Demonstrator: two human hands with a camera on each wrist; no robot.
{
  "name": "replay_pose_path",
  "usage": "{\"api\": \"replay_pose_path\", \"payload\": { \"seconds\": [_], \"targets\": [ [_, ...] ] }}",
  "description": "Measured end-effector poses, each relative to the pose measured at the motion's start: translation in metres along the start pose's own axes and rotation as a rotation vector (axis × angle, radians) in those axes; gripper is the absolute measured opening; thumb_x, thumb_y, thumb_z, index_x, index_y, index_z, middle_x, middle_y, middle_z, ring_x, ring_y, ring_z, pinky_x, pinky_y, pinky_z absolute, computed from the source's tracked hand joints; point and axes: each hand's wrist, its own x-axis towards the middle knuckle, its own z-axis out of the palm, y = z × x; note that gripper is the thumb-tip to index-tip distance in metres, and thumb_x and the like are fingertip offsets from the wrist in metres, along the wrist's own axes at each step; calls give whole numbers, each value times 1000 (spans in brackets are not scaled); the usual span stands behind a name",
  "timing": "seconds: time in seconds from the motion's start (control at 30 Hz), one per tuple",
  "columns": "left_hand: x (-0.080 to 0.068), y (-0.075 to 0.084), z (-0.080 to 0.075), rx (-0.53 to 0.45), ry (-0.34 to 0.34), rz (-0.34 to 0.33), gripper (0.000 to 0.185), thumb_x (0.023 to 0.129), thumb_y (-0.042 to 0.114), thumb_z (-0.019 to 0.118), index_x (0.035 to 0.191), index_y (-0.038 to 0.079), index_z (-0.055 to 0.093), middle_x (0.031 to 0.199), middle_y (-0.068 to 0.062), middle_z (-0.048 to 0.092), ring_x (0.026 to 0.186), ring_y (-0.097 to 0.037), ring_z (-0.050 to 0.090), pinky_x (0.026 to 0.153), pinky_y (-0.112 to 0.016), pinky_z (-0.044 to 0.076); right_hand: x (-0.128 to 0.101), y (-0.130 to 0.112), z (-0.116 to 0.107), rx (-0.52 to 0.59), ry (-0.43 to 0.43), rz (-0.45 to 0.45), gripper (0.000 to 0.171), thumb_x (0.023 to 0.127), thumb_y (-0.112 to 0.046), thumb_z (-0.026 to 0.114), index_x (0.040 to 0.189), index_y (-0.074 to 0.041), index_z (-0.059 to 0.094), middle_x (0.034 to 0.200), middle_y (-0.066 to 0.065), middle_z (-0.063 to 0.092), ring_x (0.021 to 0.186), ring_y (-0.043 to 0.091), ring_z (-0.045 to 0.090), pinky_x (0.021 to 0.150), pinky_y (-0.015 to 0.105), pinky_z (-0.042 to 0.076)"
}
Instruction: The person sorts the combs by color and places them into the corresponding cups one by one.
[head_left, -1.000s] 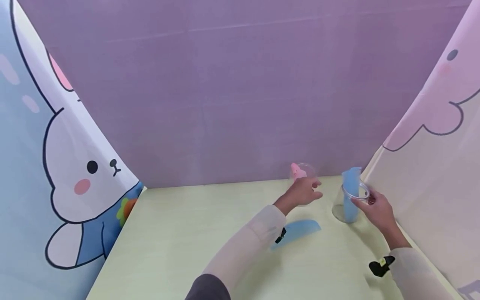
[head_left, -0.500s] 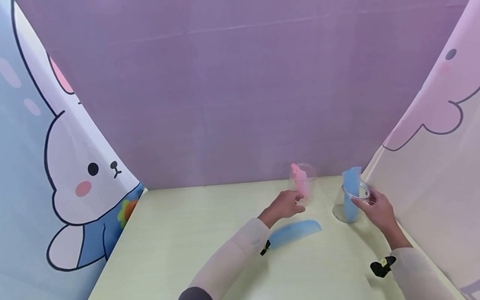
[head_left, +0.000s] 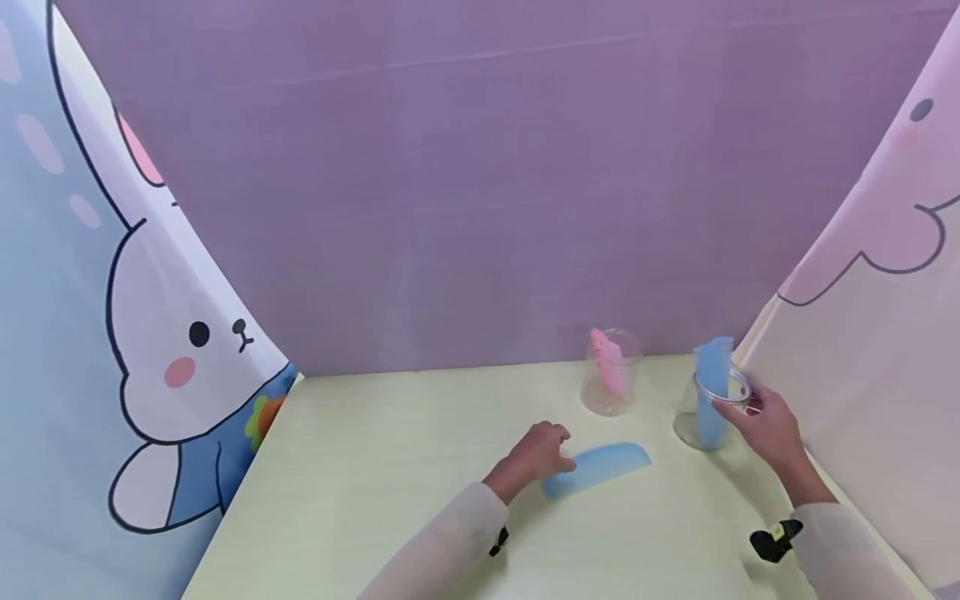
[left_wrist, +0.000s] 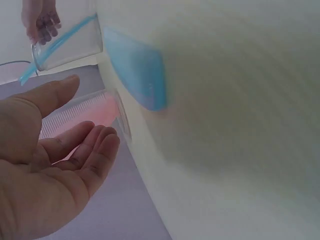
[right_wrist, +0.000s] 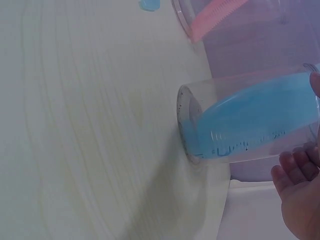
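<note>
A blue comb lies flat on the pale yellow table. My left hand hovers at its left end, and the left wrist view shows the fingers relaxed and holding nothing. My right hand pinches the rim of a clear cup at the right, which stands on the table with a second blue comb upright in it. Between the hands, near the back wall, another clear cup holds a pink comb.
A purple backdrop closes off the back of the table. Cartoon-printed curtains hang at the left and the right, the right one close behind the cup I hold. A black tag sits on my right sleeve.
My left hand has drawn back from the cup with the pink comb, down and to the left, to the end of the lying blue comb. The right hand has kept its hold on the cup.
</note>
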Motion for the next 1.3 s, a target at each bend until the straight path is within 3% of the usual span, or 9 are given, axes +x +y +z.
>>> {"api": "replay_pose_path", "payload": {
  "seconds": [0.37,0.6,0.77,0.97,1.17,1.3],
  "targets": [
    [-17,-6,14,155,-24,-59,55,83,33,85,129,8,67,113,-6,64,96,-13,59,89,-25,52,0,3,1,-5,10,-6,78,98,-38,67,147,15,37,133,41,54,114,53,57,68,7,38],
    [-26,-8,25,201,-24,-46,43,77,36,88,101,7,69,90,-2,55,79,-13,47,73,-24,46,0,4,1,-18,21,0,77,97,-38,68,146,15,40,132,41,54,114,55,57,69,9,37],
    [-31,-7,27,256,4,-51,44,74,36,90,96,5,68,88,-3,53,80,-15,47,71,-24,46,0,2,2,-13,21,-5,75,97,-38,68,144,15,42,131,40,55,114,55,58,68,9,38],
    [-31,-6,29,338,27,-48,44,74,40,89,92,4,70,86,-4,53,77,-15,47,69,-23,47,-1,-2,1,-19,13,5,76,97,-39,67,144,16,41,131,41,55,114,55,57,69,12,39],
    [-30,-5,30,397,34,-31,45,75,43,89,89,4,72,83,-4,55,75,-15,47,67,-23,46,-3,-2,1,-18,9,14,77,98,-41,66,145,15,41,130,40,55,115,53,56,77,28,47],
    [-30,-7,31,398,39,-28,42,78,40,87,90,3,72,80,-4,57,73,-15,48,67,-24,46,-3,1,1,-13,4,15,77,98,-42,65,145,15,41,131,39,55,116,53,56,76,23,46]
  ]
}}
